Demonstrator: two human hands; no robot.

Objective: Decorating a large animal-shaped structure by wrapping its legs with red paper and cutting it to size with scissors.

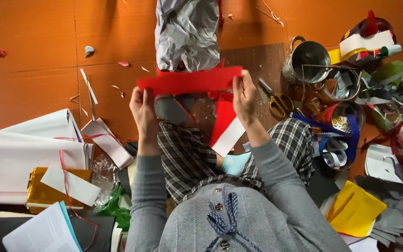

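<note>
I sit cross-legged on an orange floor and hold a long red paper strip [190,80] level in front of me. My left hand [143,109] pinches its left end. My right hand [244,95] grips its right end from behind. Below the strip, on my lap, lies a red and white piece of paper [225,126] and a grey paper scrap [171,109]. A crumpled silver foil bundle [187,32] lies on the floor just beyond the strip.
Yellow-handled scissors [276,98] lie right of my right hand. Metal cups [306,58] and tins with ribbons and scraps crowd the right side. White paper rolls [29,149], gold foil [40,193] and a booklet lie left. Yellow paper [355,210] sits lower right.
</note>
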